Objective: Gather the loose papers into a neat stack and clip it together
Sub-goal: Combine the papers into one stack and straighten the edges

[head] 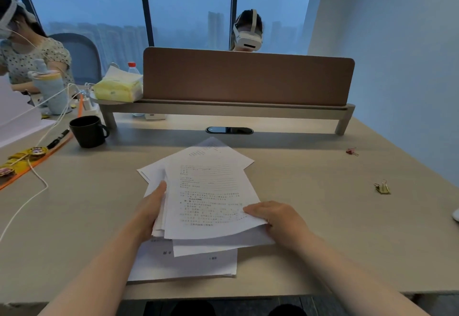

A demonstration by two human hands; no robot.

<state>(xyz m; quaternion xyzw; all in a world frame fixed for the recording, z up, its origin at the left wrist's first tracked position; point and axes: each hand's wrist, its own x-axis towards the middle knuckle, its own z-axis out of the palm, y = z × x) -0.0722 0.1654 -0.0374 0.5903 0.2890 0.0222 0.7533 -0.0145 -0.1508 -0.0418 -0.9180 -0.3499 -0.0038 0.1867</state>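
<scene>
The left hand (151,209) grips the left edge of the loose papers (208,199), thumb lying on top and the fingers tucked underneath. The right hand (275,219) holds the lower right corner of the same papers, its fingers curled over the top sheet. The two hands are apart, one on each side of the pile. The papers are fanned out unevenly, corners pointing several ways, and rest on the table (323,216) just in front of the person; the bottom sheets stick out toward the near edge.

To the right of the papers, well apart from them, lies a gold binder clip (382,188). Farther back on that side sits a pink binder clip (351,151). To the left of the papers and farther back stands a black mug (87,130), with a black pen (58,138) just beside it. Behind the papers a brown divider panel (248,77) stands on a raised shelf (223,109).
</scene>
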